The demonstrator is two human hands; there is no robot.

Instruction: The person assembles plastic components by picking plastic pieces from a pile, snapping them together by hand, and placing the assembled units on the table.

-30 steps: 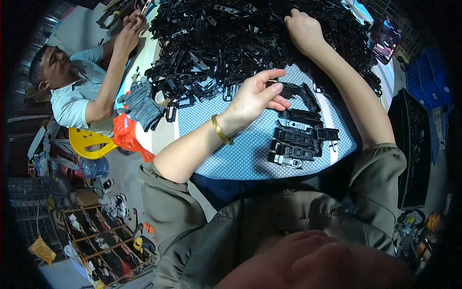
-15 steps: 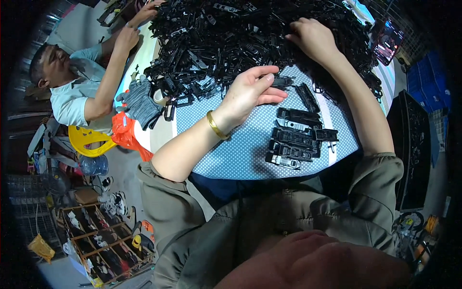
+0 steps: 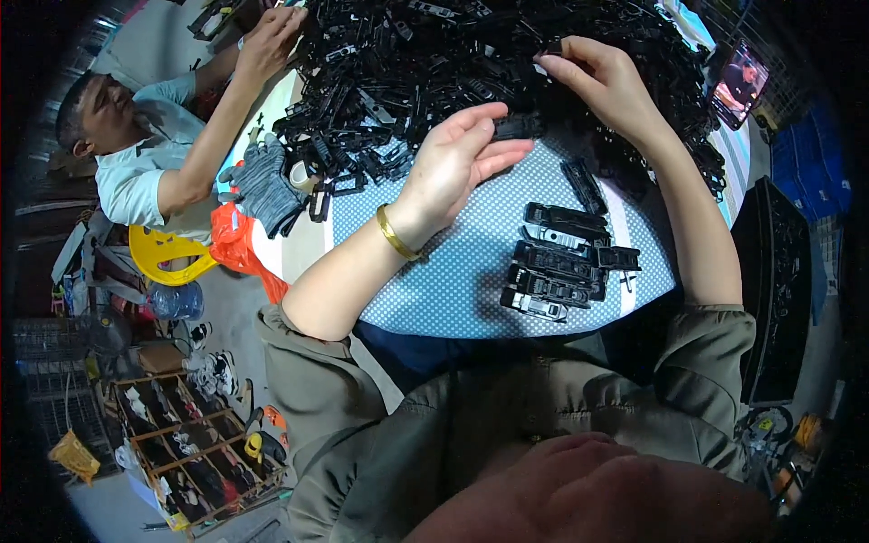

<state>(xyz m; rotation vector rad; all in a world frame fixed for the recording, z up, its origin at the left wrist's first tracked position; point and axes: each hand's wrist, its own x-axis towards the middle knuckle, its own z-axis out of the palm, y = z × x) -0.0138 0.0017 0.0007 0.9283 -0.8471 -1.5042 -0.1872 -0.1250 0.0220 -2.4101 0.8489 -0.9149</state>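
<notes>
My left hand (image 3: 453,167), with a gold bangle on the wrist, is raised over the near side of a pile of black plastic parts (image 3: 434,68). Its fingers close around a long black plastic part (image 3: 518,127), which sticks out to the right. My right hand (image 3: 611,86) reaches to the pile's right side, thumb and forefinger drawn together at its edge; whatever lies between them is dark against the pile. Nearer me, several black and silver clip-like parts (image 3: 557,262) lie in a stack, and a single black part (image 3: 584,185) rests above them.
The table has a blue dotted cloth (image 3: 407,299). To the left are a grey glove (image 3: 267,195), a tape roll (image 3: 300,175) and a red plastic bag (image 3: 233,240). Another person (image 3: 149,149) works across the left edge. A phone (image 3: 740,83) stands at the right.
My left hand has moved up and slightly left, carrying the black part. My right hand has shifted slightly right and down, its thumb and forefinger now showing. The other person's hands have moved.
</notes>
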